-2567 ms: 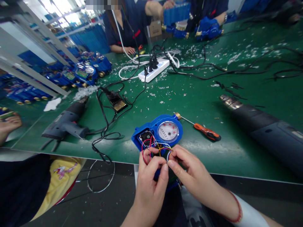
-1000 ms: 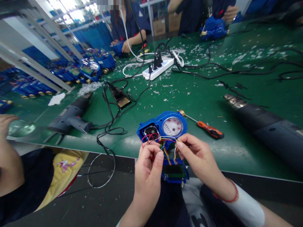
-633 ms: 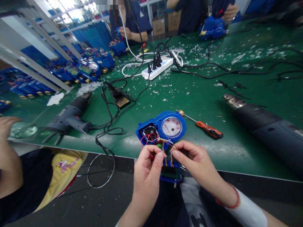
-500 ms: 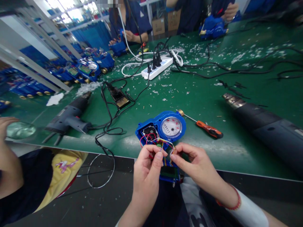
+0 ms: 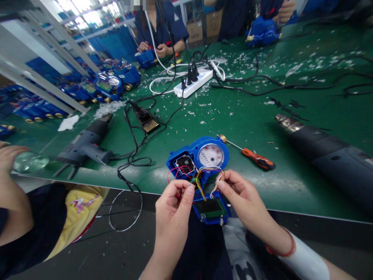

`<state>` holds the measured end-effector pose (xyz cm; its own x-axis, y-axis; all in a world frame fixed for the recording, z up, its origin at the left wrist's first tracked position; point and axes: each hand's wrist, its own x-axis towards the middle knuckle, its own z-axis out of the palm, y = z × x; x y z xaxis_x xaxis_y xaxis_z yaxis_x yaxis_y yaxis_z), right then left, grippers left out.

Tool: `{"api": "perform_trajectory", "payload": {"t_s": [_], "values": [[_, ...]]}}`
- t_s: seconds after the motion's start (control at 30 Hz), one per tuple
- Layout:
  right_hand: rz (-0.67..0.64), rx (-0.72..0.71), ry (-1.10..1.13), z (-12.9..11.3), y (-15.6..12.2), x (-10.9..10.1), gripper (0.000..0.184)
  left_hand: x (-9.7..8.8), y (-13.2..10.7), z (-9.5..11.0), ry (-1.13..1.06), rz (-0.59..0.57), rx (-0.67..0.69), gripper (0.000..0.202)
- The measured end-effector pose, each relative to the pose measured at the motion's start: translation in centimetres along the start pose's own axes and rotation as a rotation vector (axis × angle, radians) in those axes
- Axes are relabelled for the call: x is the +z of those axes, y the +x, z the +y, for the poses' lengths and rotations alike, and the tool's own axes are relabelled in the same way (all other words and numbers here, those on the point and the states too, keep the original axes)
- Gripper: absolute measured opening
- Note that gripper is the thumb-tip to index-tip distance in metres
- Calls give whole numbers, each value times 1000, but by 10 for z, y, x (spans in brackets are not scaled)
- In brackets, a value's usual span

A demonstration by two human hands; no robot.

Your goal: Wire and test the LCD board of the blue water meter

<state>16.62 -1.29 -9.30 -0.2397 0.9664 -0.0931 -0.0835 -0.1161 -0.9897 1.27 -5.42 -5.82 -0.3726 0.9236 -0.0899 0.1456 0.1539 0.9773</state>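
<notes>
While the left hand (image 5: 172, 221) and the right hand (image 5: 246, 200) were held apart just above the front edge of the green bench (image 5: 239, 116), each pinched coloured wires (image 5: 204, 179) between thumb and fingertips. The blue plastic water meter (image 5: 190, 153) lay face up at that edge, directly ahead of the hands. Its round dial (image 5: 210, 155) showed a white face with a row of digits and small red markings under a clear cover. A brass fitting (image 5: 223, 138) projected from the upper right of the housing. On the left side, an open compartment (image 5: 185, 165) exposed a dark component; its finer details were too small to read. Red, yellow, green and blue wires looped out of this compartment and ran down to a small green display board (image 5: 208, 209) in a blue frame, which sat past the bench edge above the person's lap. What supported it could not be determined. An orange-handled screwdriver (image 5: 258, 163) lay just right of the meter, its shaft ending beside the brass fitting. A grey heat gun (image 5: 84, 147) lay well to the left.
</notes>
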Motion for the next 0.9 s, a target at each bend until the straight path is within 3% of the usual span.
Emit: {"api": "perform_trajectory", "payload": {"t_s": [0.2,0.27,0.33,0.4,0.43,0.5,0.6,0.73,0.83,0.9], "values": [[-49,-51,-85,7,-5,-3,20,0,1,-7,-270,-14,-97,12],[73,-231,-249,5,-11,-4,12,0,1,-6,-323,-29,-111,10],[129,-513,-446,1,-15,-4,15,1,2,-3,-357,-37,-118,9],[18,-697,-611,-3,-16,-1,12,2,2,0,-399,-44,-133,9],[-57,-720,-670,-4,-15,2,8,2,2,2,-424,-47,-143,10],[-134,-677,-729,-3,-12,7,7,3,2,3,-454,-66,-166,8],[-121,-580,-656,1,-6,12,16,1,-1,1,-372,-126,-111,12],[-107,-349,-433,-1,-6,9,15,-2,-5,-7,81,-254,188,44],[-111,-113,-276,-7,-9,6,14,-1,-7,-10,424,-269,372,29],[-107,-24,-215,-11,-9,5,13,0,-7,-10,571,-236,410,13]]}}
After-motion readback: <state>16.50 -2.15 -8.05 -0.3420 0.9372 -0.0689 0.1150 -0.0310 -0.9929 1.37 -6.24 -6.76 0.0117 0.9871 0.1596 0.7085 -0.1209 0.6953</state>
